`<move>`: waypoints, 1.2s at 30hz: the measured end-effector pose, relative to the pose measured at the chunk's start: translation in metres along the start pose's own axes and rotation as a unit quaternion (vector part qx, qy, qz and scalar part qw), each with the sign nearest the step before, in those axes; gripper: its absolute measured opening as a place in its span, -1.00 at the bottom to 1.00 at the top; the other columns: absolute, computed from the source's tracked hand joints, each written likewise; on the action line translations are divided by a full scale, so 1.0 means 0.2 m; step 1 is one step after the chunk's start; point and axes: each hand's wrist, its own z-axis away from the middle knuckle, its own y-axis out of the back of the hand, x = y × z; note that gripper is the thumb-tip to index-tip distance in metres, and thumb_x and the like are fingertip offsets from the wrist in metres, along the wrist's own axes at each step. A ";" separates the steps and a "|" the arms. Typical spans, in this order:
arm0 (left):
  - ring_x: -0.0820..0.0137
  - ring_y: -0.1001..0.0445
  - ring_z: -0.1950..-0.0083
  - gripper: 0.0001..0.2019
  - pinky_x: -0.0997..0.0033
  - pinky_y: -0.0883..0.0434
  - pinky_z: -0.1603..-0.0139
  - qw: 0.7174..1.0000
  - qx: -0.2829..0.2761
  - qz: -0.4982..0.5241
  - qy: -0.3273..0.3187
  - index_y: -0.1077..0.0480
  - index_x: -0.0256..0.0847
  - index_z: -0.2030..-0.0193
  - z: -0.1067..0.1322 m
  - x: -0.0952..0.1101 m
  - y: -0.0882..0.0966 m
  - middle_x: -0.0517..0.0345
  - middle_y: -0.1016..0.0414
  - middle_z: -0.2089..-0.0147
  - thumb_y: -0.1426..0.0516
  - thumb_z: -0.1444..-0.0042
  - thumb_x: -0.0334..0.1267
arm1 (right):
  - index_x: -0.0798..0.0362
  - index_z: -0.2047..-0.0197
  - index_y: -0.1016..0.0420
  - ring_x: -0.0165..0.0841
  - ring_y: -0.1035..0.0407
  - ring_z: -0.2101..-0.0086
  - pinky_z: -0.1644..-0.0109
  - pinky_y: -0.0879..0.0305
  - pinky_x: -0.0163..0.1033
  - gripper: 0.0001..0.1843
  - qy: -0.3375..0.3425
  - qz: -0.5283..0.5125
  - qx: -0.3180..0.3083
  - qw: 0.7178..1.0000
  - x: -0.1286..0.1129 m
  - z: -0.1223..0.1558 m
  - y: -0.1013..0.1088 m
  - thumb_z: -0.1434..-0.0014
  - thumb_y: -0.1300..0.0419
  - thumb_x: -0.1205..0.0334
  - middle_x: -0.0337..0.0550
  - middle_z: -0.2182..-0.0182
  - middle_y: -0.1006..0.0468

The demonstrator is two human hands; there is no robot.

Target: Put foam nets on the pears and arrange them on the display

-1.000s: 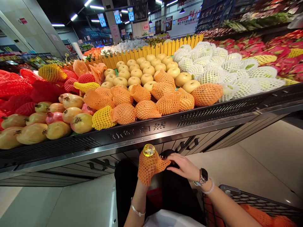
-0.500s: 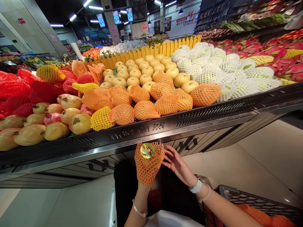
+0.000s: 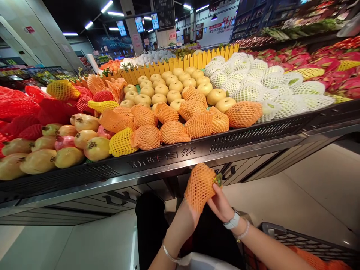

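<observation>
An orange foam fruit net [image 3: 199, 185] is pulled like a sleeve over my left hand [image 3: 186, 216], whose fingers are hidden inside it. Whether they are spread or bent in there, or hold anything, I cannot see. From the right, my right hand [image 3: 221, 204] pinches a shiny green-gold sticker [image 3: 218, 180] at the net's right edge, thumb and fingers closed on it. Both hands are over my lap, just in front of the display's metal edge. Nearest on the display are several fruits in orange nets [image 3: 173, 132].
The black slotted rail [image 3: 202, 146] borders the display. Behind it are bare pomegranates [image 3: 97, 149], round yellow-brown pears [image 3: 161, 90], white-netted fruit [image 3: 247, 92] and dragon fruit [image 3: 348, 86]. A dark shopping basket [image 3: 303, 240] holding orange netting stands at lower right.
My left hand has moved right and turned, so the sticker that faced up is now at the net's right side. My right hand, open before, has closed on the sticker.
</observation>
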 end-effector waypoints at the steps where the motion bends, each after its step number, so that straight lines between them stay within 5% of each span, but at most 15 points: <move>1: 0.07 -0.35 -0.20 -0.75 -0.01 -0.11 -0.35 0.998 -0.032 -0.045 -0.020 -0.53 -0.12 0.16 0.02 0.01 0.02 -0.07 -0.51 -0.03 -0.31 0.04 -0.34 | -0.05 -0.03 -0.46 -0.14 -0.49 0.18 0.03 -0.44 0.03 -0.44 0.031 0.019 0.011 0.999 -0.02 -0.02 0.03 -0.12 -0.13 -0.24 -0.04 0.20 -0.61; 3: 0.04 -0.34 -0.20 -0.84 0.00 -0.02 -0.38 0.986 -0.039 -0.125 -0.105 -0.56 -0.10 0.25 0.03 0.01 0.06 -0.08 -0.52 0.01 -0.30 0.03 -0.31 | -0.08 -0.11 -0.40 -0.14 -0.48 0.16 0.03 -0.44 0.05 -0.40 0.081 0.053 0.031 0.995 -0.06 -0.04 0.08 -0.14 -0.09 -0.26 -0.04 0.17 -0.60; 5: 0.07 -0.33 -0.20 -0.79 -0.07 -0.09 -0.34 0.978 0.034 -0.107 -0.173 -0.52 -0.07 0.17 0.01 -0.03 0.08 -0.02 -0.48 -0.05 -0.26 -0.02 -0.15 | -0.13 -0.19 -0.30 -0.12 -0.46 0.11 0.00 -0.42 0.08 -0.35 0.113 0.074 0.049 0.990 -0.07 -0.03 0.11 -0.13 -0.08 -0.28 -0.03 0.10 -0.57; 7: 0.05 -0.29 -0.24 -0.59 -0.14 -0.23 -0.23 0.987 0.092 0.018 -0.129 -0.44 -0.01 0.02 -0.03 -0.07 0.06 0.01 -0.40 -0.15 -0.25 0.01 0.04 | -0.14 -0.25 -0.20 -0.11 -0.43 0.05 -0.04 -0.40 0.10 -0.25 0.134 0.096 0.058 0.985 -0.04 0.00 0.10 -0.08 -0.13 -0.30 -0.01 0.00 -0.51; 10: -0.03 -0.29 -0.25 -0.36 -0.16 -0.30 -0.16 0.984 0.025 0.173 0.035 -0.40 -0.09 -0.06 -0.06 -0.13 0.00 -0.11 -0.38 -0.20 -0.18 0.07 0.27 | -0.11 -0.26 -0.13 -0.06 -0.34 -0.08 -0.12 -0.34 0.09 -0.09 0.173 0.155 0.015 0.973 0.01 0.07 0.04 0.06 -0.27 -0.32 0.05 -0.13 -0.36; 12: 0.01 -0.37 -0.19 -0.40 -0.01 -0.29 -0.20 0.973 0.023 0.219 0.071 -0.47 -0.22 0.02 -0.06 -0.14 -0.03 -0.14 -0.47 -0.10 -0.17 0.03 0.23 | -0.11 -0.23 -0.14 -0.02 -0.24 -0.16 -0.21 -0.25 0.11 -0.05 0.220 0.223 -0.057 0.948 0.04 0.11 -0.02 0.14 -0.36 -0.26 0.06 -0.18 -0.25; 16: 0.18 -0.50 -0.03 -0.61 0.21 -0.32 -0.20 0.952 0.130 0.261 0.089 -0.53 -0.26 0.17 -0.05 -0.11 -0.01 -0.04 -0.57 0.07 -0.08 -0.15 0.02 | -0.14 -0.26 -0.10 0.06 -0.01 -0.28 -0.38 0.31 0.29 -0.01 0.286 0.367 -0.164 0.870 0.04 0.13 -0.10 0.17 -0.46 -0.06 0.03 -0.21 -0.20; 18: 0.16 -0.49 -0.06 -0.60 0.20 -0.32 -0.21 0.951 0.144 0.259 0.091 -0.53 -0.28 0.15 -0.05 -0.09 0.01 -0.06 -0.57 0.05 -0.07 -0.16 0.02 | -0.13 -0.31 -0.03 0.05 0.01 -0.29 -0.38 0.33 0.30 0.04 0.263 0.359 -0.159 0.881 0.02 0.13 -0.12 0.15 -0.43 -0.13 0.05 -0.24 -0.18; 21: 0.09 -0.44 -0.13 -0.51 0.16 -0.28 -0.24 0.964 0.103 0.232 0.073 -0.51 -0.32 0.09 -0.04 -0.10 0.02 -0.13 -0.54 -0.01 -0.18 -0.05 0.09 | -0.11 -0.35 0.09 0.01 -0.07 -0.26 -0.32 -0.04 0.18 0.13 0.226 0.272 -0.109 0.929 -0.01 0.13 -0.13 0.14 -0.33 -0.31 0.11 -0.29 -0.10; 23: 0.06 -0.40 -0.18 -0.43 0.12 -0.26 -0.27 0.974 0.056 0.210 0.061 -0.49 -0.30 0.02 -0.03 -0.13 0.02 -0.14 -0.52 -0.07 -0.25 0.04 0.12 | -0.07 -0.30 -0.05 -0.02 -0.16 -0.22 -0.27 -0.16 0.13 -0.03 0.229 0.260 -0.096 0.933 -0.03 0.12 -0.12 0.06 -0.32 -0.27 0.11 -0.24 -0.21; 25: 0.01 -0.37 -0.21 -0.36 0.03 -0.26 -0.26 0.979 0.018 0.194 0.066 -0.47 -0.25 -0.01 -0.02 -0.16 0.03 -0.14 -0.50 -0.10 -0.29 0.13 0.17 | -0.05 -0.09 -0.32 -0.08 -0.31 -0.10 -0.20 -0.24 0.08 -0.46 0.245 0.267 -0.080 0.928 -0.05 0.11 -0.12 -0.11 -0.27 -0.08 0.05 -0.05 -0.41; 28: -0.05 -0.35 -0.22 -0.34 -0.08 -0.25 -0.24 0.978 -0.014 0.186 0.097 -0.46 -0.24 -0.02 -0.03 -0.21 0.04 -0.17 -0.49 -0.11 -0.33 0.18 0.14 | -0.04 0.21 -0.40 -0.22 -0.44 0.11 -0.04 -0.38 -0.03 -0.92 0.265 0.226 -0.006 0.938 -0.07 0.08 -0.11 -0.24 -0.17 0.17 -0.11 0.24 -0.46; 32: -0.03 -0.40 -0.17 -0.47 -0.11 -0.26 -0.23 0.979 -0.007 0.182 0.096 -0.44 -0.24 -0.01 -0.05 -0.23 0.04 -0.13 -0.52 -0.06 -0.36 0.13 -0.13 | -0.04 0.25 -0.41 -0.24 -0.44 0.16 -0.03 -0.39 -0.04 -0.95 0.249 0.203 0.005 0.947 -0.06 0.09 -0.11 -0.22 -0.18 0.20 -0.14 0.29 -0.46; 36: -0.05 -0.35 -0.22 -0.43 -0.06 -0.24 -0.25 0.985 0.030 0.165 0.035 -0.43 -0.25 -0.01 -0.05 -0.18 0.07 -0.15 -0.52 -0.04 -0.34 0.16 -0.08 | -0.07 0.04 -0.42 -0.14 -0.34 -0.07 -0.16 -0.28 0.03 -0.78 0.266 0.240 -0.054 0.932 -0.23 0.06 -0.15 -0.29 -0.08 0.10 -0.04 0.01 -0.46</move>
